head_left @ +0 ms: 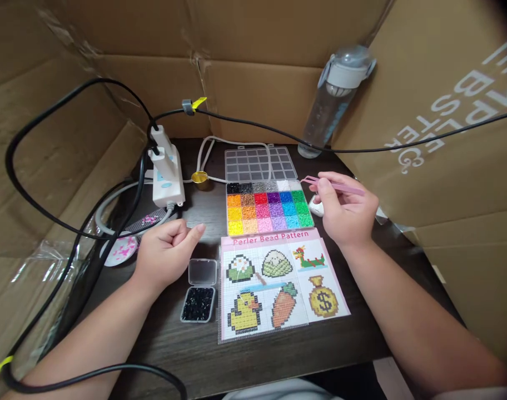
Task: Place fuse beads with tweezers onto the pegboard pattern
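My right hand (348,214) grips pink tweezers (346,189), their bent tips pointing left beside the back right corner of the bead box (272,231). That box stands with its clear lid (259,164) folded back, its compartments filled with coloured beads in rows. Closed in a loose fist, thumb stretched to the right, my left hand (168,255) shows nothing in it. Below that thumb is a small box of black beads (197,304), its lid (202,272) flipped back. A Perler Bead Pattern sheet (299,297) with several pixel pictures lies in front of the bead box.
A white power strip (167,183) with plugs sits at the back left. Black cable (253,126) loops across the space. There are a water bottle (332,105), a small yellow-topped container (200,178), and a round dish (107,253) with pink bits. Cardboard walls (262,89) surround the dark table.
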{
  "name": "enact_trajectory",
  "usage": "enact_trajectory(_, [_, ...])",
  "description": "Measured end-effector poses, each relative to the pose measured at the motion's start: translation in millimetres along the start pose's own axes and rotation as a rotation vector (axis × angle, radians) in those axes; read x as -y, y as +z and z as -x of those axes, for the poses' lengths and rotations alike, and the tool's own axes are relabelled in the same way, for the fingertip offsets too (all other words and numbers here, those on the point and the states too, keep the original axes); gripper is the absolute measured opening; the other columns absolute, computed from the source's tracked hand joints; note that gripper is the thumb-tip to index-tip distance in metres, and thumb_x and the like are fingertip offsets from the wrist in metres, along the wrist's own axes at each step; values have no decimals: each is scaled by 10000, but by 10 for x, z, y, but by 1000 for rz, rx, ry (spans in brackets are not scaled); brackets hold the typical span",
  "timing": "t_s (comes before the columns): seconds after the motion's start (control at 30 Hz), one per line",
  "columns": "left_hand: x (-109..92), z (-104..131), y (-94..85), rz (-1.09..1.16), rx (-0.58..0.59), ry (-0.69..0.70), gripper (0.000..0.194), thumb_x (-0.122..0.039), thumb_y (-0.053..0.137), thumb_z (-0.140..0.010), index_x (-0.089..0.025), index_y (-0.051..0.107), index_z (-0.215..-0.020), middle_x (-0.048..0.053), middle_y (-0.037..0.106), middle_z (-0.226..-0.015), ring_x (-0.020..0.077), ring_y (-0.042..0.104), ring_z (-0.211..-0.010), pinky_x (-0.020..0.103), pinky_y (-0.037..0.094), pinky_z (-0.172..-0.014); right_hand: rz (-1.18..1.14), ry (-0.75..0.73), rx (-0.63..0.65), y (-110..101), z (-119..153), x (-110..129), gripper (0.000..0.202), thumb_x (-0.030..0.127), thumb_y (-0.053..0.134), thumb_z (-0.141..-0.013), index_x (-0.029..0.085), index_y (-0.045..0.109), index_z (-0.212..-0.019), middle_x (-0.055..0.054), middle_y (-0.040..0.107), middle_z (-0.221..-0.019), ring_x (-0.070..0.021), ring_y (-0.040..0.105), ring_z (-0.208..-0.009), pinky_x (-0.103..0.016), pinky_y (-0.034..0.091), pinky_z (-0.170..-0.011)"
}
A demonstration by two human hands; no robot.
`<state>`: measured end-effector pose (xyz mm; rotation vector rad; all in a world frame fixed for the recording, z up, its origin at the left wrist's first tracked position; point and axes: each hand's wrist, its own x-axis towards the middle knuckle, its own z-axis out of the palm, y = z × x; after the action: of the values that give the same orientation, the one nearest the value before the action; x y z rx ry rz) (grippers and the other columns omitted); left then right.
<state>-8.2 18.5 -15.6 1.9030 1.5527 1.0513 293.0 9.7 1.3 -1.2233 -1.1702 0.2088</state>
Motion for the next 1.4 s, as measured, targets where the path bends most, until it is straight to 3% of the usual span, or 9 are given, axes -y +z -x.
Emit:
enact_trajectory(0.23, [23, 3, 20, -8, -12, 4, 540, -345, 660, -810, -210, 211, -545, -63, 292, -466, 95, 332, -444, 274, 265, -457, 25, -101, 10, -62, 19, -142, 147, 235, 703, -842, 195, 710, -983, -63, 748, -893, -204, 740, -769, -392, 644, -738])
enact_trajectory(0.43, [44, 7, 22, 1, -17, 22, 544, -335, 672, -811, -211, 215, -544, -63, 284, -472, 97, 341, -442, 281, 264, -452, 117, -197, -45, -82, 21, -113, 120, 231, 685, -854, 218, 697, -973, -46, 734, -867, -202, 728, -750, -374, 635, -695])
enact_trajectory(0.8, [7, 8, 28, 12, -16, 19, 534, -324, 656, -817, -212, 212, -543, -59, 291, -474, 99, 324, -450, 279, 258, -454, 80, -151, -65, -66, 47, -57, 100, 190, 719, -801, 226, 713, -894, -29, 718, -794, -190, 707, -686, -350, 609, -638])
enact_trajectory(0.97, [10, 9, 14, 34, -3, 20, 515, -304, 646, -809, -213, 215, -540, -62, 290, -471, 92, 302, -453, 260, 260, -451, -108, 60, 56, -66, 59, -13, 112, 149, 754, -735, 228, 753, -815, -9, 701, -689, -162, 661, -583, -317, 559, -543])
enact_trajectory(1.2, [-57, 1, -2, 22, 3, 53, 494, -277, 606, -808, -209, 201, -533, -64, 240, -482, 84, 235, -474, 243, 225, -449, -695, 571, 205, -27, 25, 31, 102, 100, 727, -636, 200, 708, -632, 52, 478, -437, -81, 451, -421, -216, 380, -403])
enact_trajectory(1.3, [-71, -4, -4, 21, 4, 45, 489, -280, 601, -807, -207, 202, -533, -62, 232, -492, 85, 232, -481, 239, 223, -453, -875, 758, 250, -49, -25, 68, 94, 113, 708, -595, 193, 659, -588, 66, 369, -456, -60, 343, -438, -175, 323, -378])
enact_trajectory(1.4, [-81, -7, -9, 19, 6, 43, 486, -282, 596, -808, -204, 203, -532, -59, 234, -493, 86, 232, -480, 235, 226, -452, -944, 810, 318, -73, -50, 101, 120, 185, 713, -636, 203, 606, -586, 50, 365, -528, -79, 323, -469, -185, 316, -367])
